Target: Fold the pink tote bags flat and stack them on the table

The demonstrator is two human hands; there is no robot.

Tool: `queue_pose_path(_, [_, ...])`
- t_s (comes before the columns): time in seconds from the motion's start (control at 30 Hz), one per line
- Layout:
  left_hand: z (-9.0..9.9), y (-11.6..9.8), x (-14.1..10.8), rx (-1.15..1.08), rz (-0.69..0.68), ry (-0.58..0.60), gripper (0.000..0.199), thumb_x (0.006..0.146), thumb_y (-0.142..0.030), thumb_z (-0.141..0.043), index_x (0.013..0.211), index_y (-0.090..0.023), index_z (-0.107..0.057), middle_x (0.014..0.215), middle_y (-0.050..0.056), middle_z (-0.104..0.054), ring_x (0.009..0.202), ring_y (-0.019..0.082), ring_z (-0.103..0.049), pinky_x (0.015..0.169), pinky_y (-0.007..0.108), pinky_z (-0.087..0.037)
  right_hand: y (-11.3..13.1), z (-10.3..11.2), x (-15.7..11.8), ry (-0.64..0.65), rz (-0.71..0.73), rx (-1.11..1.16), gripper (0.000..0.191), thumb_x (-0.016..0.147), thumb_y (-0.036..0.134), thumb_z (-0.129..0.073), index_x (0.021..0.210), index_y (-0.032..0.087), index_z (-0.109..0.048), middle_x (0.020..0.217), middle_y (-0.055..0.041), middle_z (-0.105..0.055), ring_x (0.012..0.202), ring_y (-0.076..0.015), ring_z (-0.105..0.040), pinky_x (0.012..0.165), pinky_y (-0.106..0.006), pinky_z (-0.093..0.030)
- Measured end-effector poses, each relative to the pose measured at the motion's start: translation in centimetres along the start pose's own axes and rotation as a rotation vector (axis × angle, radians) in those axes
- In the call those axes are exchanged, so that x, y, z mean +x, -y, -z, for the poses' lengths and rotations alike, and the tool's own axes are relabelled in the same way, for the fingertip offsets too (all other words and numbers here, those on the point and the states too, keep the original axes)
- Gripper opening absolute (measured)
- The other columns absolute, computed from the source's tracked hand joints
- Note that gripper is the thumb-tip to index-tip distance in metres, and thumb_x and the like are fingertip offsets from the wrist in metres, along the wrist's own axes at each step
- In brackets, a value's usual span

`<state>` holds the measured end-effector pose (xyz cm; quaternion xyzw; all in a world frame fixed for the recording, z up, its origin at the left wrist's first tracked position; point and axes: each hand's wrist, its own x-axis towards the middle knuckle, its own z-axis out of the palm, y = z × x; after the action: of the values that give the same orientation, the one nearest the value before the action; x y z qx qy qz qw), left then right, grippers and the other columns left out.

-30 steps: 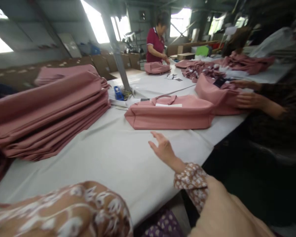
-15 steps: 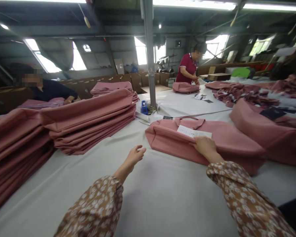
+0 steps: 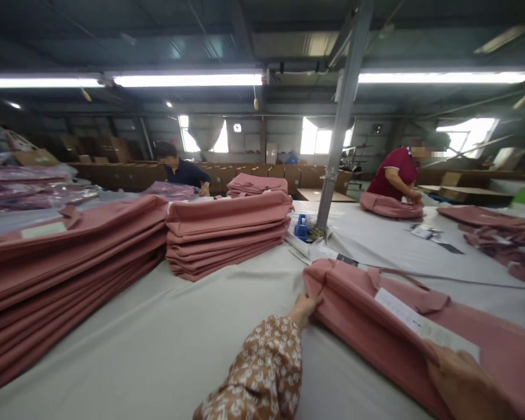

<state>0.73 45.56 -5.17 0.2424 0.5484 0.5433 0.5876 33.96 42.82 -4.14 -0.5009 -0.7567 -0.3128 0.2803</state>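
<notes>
White sheeting covers the broad table (image 3: 166, 332), running as a bare strip from the left hand (image 3: 304, 309) out to the folded edges of the near stack (image 3: 70, 280) and middle stack (image 3: 227, 233), whose facing ends meet. One pink bag (image 3: 363, 318) lies slantwise between the hands and reaches past the right hand (image 3: 468, 373). The left pinches its left end corner; the right, blurred, closes over its near long edge. Beyond the left hand rises one metal post (image 3: 336, 134), with bare sheeting before its foot. Two people work farther off, one in maroon (image 3: 396, 169), one in navy (image 3: 186, 175). A third, smaller stack (image 3: 258, 185) sits behind the middle one. One white card (image 3: 400, 312) lies on the bag, just beside the right hand; one blue dispenser (image 3: 303, 226) stands beyond the left, near the post.
</notes>
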Motion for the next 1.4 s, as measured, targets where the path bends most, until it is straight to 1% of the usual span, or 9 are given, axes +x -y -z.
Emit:
queue_pose_path(0.2, [-1.4, -4.6, -2.6, -0.362, -0.218, 0.166, 0.080, 0.060, -0.031, -0.082, 0.132, -0.019, -0.049, 0.112, 0.010, -0.067, 0.092, 0.025, -0.064, 0.075, 0.035, -0.053, -0.4, 5.5, 5.4, -0.127, 0.207, -0.205, 0.031, 0.091, 0.021, -0.042, 0.095, 0.016, -0.073, 0.073, -0.0083, -0.066, 0.063, -0.0257, -0.058, 0.063, -0.037, -0.042])
queue_pose_path(0.33, [3.1, -7.6, -7.3, -0.497, -0.398, 0.138, 0.082, 0.052, -0.028, -0.086, 0.126, -0.016, -0.054, 0.109, 0.009, -0.068, 0.090, 0.020, -0.064, 0.077, 0.027, -0.053, 4.5, 11.0, 8.6, -0.206, 0.294, -0.151, 0.025, 0.090, 0.014, -0.046, 0.094, 0.016, -0.071, 0.068, -0.0053, -0.065, 0.067, -0.0238, -0.058, 0.067, -0.037, -0.039])
queue_pose_path(0.57, [21.5, -7.5, -22.1, -0.434, -0.568, -0.214, 0.070, 0.057, -0.025, -0.088, 0.123, -0.023, -0.062, 0.110, 0.004, -0.072, 0.093, 0.021, -0.068, 0.075, 0.025, -0.058, 20.2, 19.7, 7.6, -0.282, 0.383, 0.327, 0.019, 0.090, 0.001, -0.048, 0.097, 0.009, -0.065, 0.078, -0.0077, -0.068, 0.073, -0.0218, -0.057, 0.069, -0.037, -0.036])
queue_pose_path(0.7, [33.3, -2.9, -29.4, -0.333, -0.453, -0.557, 0.067, 0.052, -0.025, -0.088, 0.115, -0.026, -0.067, 0.101, 0.000, -0.073, 0.084, 0.021, -0.069, 0.062, 0.023, -0.059, 32.1, 20.0, 2.4, -0.206, 0.339, 0.588, 0.027, 0.093, 0.002, -0.039, 0.086, 0.014, -0.063, 0.067, -0.0041, -0.060, 0.063, -0.0201, -0.050, 0.063, -0.036, -0.032])
queue_pose_path(0.83, [40.2, 3.3, -32.7, -0.306, -0.181, -0.721, 0.049, 0.051, -0.022, -0.083, 0.097, -0.019, -0.068, 0.082, 0.002, -0.072, 0.079, 0.026, -0.069, 0.057, 0.026, -0.058, 39.2, 20.7, -1.8, -0.036, 0.417, 0.738, 0.026, 0.096, 0.009, -0.039, 0.087, 0.015, -0.062, 0.071, -0.0037, -0.061, 0.068, -0.0211, -0.053, 0.080, -0.040, -0.042])
queue_pose_path(0.9, [41.6, 5.4, -33.1, -0.292, -0.166, -0.751, 0.042, 0.052, -0.022, -0.082, 0.091, -0.017, -0.066, 0.073, 0.002, -0.069, 0.077, 0.026, -0.069, 0.057, 0.027, -0.057, 37.6, 22.0, -2.1, 0.162, 0.515, 0.804, 0.023, 0.094, 0.022, -0.057, 0.116, 0.015, -0.058, 0.100, -0.0061, -0.068, 0.098, -0.0233, -0.058, 0.105, -0.046, -0.034])
queue_pose_path(0.97, [42.1, 6.4, -33.0, -0.276, -0.181, -0.753, 0.037, 0.057, -0.022, -0.081, 0.090, -0.017, -0.065, 0.070, 0.001, -0.067, 0.074, 0.024, -0.068, 0.056, 0.025, -0.056, 32.8, 23.2, -1.6, 0.339, 0.514, 0.804, 0.067, 0.082, 0.033, -0.077, 0.138, 0.021, -0.044, 0.134, -0.0081, -0.057, 0.128, -0.0270, -0.045, 0.117, -0.052, -0.019])
queue_pose_path(1.17, [41.5, 5.2, -32.1, -0.277, -0.127, -0.778, 0.019, 0.069, -0.013, -0.069, 0.087, -0.018, -0.067, 0.069, -0.002, -0.067, 0.058, 0.013, -0.058, 0.047, 0.017, -0.049, 18.0, 21.8, -5.9, 0.403, -0.202, 0.695, 0.105, 0.066, 0.039, -0.085, 0.151, 0.025, -0.026, 0.154, -0.0135, -0.033, 0.141, -0.0360, -0.031, 0.115, -0.056, -0.028])
queue_pose_path(1.4, [41.4, 3.5, -33.3, -0.221, -0.069, -0.826, 0.016, 0.067, -0.016, -0.070, 0.082, -0.019, -0.066, 0.063, -0.004, -0.064, 0.050, 0.013, -0.053, 0.038, 0.017, -0.042, 21.0, 16.1, -11.1, 0.347, -0.829, 1.134, 0.060, 0.072, 0.047, -0.068, 0.120, 0.015, -0.054, 0.101, -0.0106, -0.068, 0.089, -0.0273, -0.065, 0.082, -0.040, -0.053])
